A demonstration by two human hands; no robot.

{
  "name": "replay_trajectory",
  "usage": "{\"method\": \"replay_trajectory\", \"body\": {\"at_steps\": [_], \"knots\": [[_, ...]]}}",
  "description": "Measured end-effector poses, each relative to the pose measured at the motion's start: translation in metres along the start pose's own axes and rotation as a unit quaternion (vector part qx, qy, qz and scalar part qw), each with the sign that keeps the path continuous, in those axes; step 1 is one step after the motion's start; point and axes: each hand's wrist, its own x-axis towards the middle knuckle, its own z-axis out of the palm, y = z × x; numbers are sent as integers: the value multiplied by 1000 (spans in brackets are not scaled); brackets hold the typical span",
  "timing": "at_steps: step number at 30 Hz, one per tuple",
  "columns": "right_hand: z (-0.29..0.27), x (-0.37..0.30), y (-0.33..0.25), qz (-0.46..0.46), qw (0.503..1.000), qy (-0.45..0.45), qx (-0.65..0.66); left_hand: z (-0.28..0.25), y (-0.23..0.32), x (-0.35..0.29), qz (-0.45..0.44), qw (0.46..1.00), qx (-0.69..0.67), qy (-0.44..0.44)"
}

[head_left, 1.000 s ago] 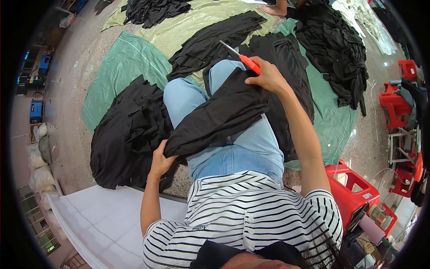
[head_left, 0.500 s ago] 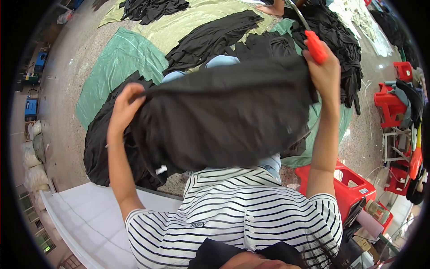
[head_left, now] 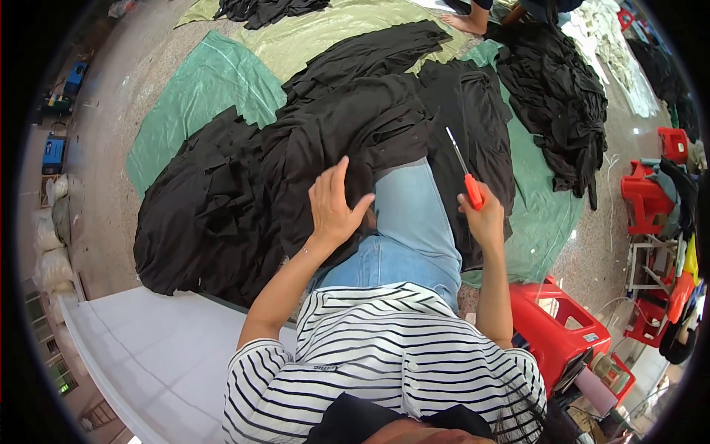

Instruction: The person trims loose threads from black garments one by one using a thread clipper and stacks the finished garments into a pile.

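Note:
My right hand (head_left: 487, 219) is closed around the red handle of a slim metal-shafted tool (head_left: 471, 185). The metal points up and away, over black fabric; its exact kind does not show. My left hand (head_left: 336, 210) is open, thumb and fingers spread, holding nothing. It hovers over or just touches the black garment (head_left: 333, 129) that lies across my left leg and knee. To the left, a large heap of black garments (head_left: 196, 207) rests on the floor. Another stretch of black cloth (head_left: 473, 126) lies right of my jeans.
Green sheeting (head_left: 207, 89) and yellowish sheeting (head_left: 296, 44) cover the floor under the piles. More black cloth (head_left: 551, 96) lies at the far right, near a person's bare foot (head_left: 464, 24). A red stool (head_left: 551, 314) stands at my right, a white panel (head_left: 163, 348) at my left.
The black garment that I held stretched between both hands is now laid over my leg, out of my grip. Both hands have moved inward and lower; the right keeps the red-handled tool.

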Motion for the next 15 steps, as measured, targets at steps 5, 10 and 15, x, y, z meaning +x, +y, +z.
{"method": "replay_trajectory", "body": {"at_steps": [5, 10, 15], "knots": [[7, -14, -13, -74, 995, 2, -71, 18, 14, 39, 78, 986, -95, 114], [-4, -53, -49, -148, 978, -14, -144, 30, 16, 64, -10, 990, -140, 12], [3, -77, -58, -136, 981, 5, -139, 35, 3, 73, -79, 972, -204, -86]]}}
